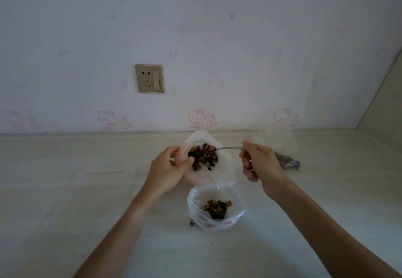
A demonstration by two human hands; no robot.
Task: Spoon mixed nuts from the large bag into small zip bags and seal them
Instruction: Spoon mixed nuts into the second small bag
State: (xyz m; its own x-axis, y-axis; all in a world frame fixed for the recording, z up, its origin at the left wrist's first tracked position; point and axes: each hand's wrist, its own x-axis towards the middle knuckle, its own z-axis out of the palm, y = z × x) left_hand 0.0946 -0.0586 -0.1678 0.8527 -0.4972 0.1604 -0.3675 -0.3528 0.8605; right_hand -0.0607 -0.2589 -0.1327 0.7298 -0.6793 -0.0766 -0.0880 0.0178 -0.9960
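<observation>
Nearest me an open bag of nuts (216, 209) sits on the pale table (65, 201). Beyond it my left hand (168, 170) pinches the rim of a second nut bag (203, 158); my right hand (260, 163) grips a loaded spoon (219, 148) over it. Behind, a wall socket (149, 78)

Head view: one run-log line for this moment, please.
left hand holds zip bag open | right hand holds loaded spoon over it | nearer bag part-filled, unsealed
</observation>
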